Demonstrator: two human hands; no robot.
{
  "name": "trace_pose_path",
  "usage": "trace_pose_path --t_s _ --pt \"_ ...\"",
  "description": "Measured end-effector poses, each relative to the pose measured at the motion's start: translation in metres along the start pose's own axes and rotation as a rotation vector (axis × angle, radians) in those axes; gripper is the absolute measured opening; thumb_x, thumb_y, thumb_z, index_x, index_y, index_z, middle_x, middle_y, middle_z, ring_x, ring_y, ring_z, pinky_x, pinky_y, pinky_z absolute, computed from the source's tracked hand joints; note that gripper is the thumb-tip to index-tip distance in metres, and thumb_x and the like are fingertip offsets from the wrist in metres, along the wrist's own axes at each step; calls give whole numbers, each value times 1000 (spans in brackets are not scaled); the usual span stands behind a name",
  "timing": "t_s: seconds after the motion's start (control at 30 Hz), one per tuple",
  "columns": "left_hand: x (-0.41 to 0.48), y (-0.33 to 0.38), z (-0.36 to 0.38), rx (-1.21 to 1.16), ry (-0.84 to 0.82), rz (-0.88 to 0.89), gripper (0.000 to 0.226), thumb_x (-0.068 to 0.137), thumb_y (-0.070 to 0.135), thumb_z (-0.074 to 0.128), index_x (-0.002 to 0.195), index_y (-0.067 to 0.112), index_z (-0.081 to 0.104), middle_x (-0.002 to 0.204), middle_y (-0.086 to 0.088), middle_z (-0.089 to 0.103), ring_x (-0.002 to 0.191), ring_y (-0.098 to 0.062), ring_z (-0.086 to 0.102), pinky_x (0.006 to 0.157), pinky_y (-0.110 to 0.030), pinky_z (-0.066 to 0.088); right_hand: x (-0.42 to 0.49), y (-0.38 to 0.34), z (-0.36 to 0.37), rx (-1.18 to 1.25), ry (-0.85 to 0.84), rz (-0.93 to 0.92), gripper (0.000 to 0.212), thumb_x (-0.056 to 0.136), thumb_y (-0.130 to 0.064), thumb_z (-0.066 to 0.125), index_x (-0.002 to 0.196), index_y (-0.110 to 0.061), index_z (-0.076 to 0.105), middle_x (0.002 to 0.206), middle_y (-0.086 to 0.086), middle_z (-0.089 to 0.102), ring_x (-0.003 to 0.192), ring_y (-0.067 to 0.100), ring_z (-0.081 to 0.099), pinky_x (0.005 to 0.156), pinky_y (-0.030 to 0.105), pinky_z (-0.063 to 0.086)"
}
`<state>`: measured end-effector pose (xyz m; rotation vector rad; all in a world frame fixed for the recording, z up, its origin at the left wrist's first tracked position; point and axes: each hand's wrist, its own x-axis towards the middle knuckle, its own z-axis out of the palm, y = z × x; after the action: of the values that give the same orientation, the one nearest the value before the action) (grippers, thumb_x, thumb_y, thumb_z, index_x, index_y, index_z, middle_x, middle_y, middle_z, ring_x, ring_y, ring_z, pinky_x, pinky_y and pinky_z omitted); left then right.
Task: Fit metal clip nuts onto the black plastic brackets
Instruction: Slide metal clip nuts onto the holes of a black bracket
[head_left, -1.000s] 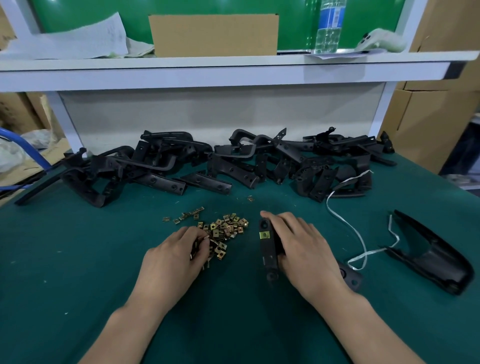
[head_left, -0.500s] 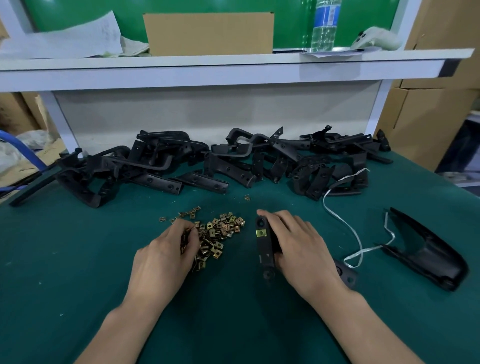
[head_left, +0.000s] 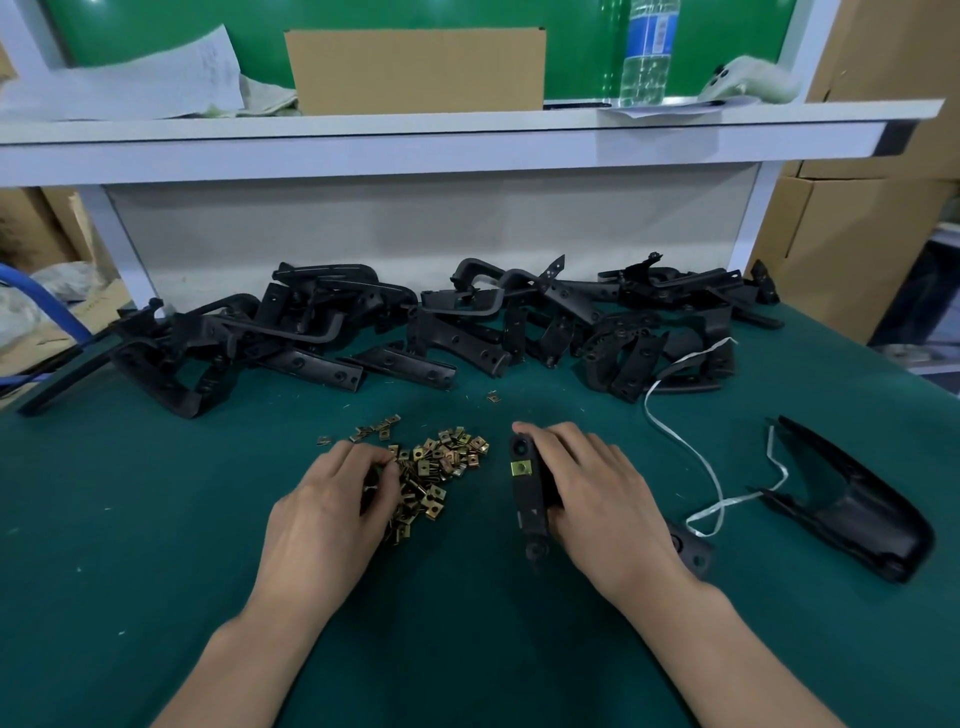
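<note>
Over nuts (head_left: 441, 465) and bracket (head_left: 525, 499), curled hands (head_left: 327, 514) (head_left: 597, 499)

Brass clip nuts (head_left: 441, 467) lie piled at left hand (head_left: 332, 514) fingertips; black bracket (head_left: 527, 499), one nut fitted, lies flat, gripped by right hand (head_left: 597, 499).

I see bare green mat (head_left: 130, 545) on my left and near me. A long heap of black brackets (head_left: 441, 332) blocks the back. A white strap (head_left: 719, 496) and black cover (head_left: 857, 514) crowd the right.

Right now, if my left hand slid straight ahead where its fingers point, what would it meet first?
The pile of clip nuts: your left hand has fingertips at its edge, likely touching.
</note>
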<state>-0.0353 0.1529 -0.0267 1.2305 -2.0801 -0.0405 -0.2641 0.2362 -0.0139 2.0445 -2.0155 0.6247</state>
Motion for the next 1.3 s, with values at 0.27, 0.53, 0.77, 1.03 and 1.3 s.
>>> trace_pose_path --t_s 0.27,0.53,0.77,1.03,1.3 --pt "1 0 0 -15 90 5 7 89 18 70 94 17 65 91 8 64 80 -6 47 76 -35 45 0 0 -1 15 -2 -6 83 70 -4 73 146 -24 45 124 -6 55 104 23 56 89 36 46" --pt "-11 57 -8 -795 -28 -295 10 90 23 69 81 25 67 84 4 70 72 -2 61 67 -16 47 1 2 -1 14 0 0 84 67 -4 77 144 -22 47 123 -4 57 102 24 58 87 36 48" --pt "-19 69 4 -1024 -246 -392 26 100 23 53 88 9 71 84 0 73 71 -10 64 63 -19 51 0 3 -2 50 5 -21 80 71 -6 73 145 -21 45 126 -6 56 105 23 57 89 36 47" --pt "-14 62 11 -1113 -272 -483 26 97 31 56 79 19 71 89 -4 74 71 -12 63 63 -22 52 0 3 0 56 21 -20 80 69 -4 73 142 -23 47 124 -7 57 102 22 58 87 35 46" --pt "-14 61 11 -1156 -268 -504 26 97 29 58 77 18 70 90 -5 74 70 -13 63 62 -22 51 0 3 1 65 21 -13 80 69 -4 72 142 -24 46 125 -8 56 103 21 58 88 34 45"
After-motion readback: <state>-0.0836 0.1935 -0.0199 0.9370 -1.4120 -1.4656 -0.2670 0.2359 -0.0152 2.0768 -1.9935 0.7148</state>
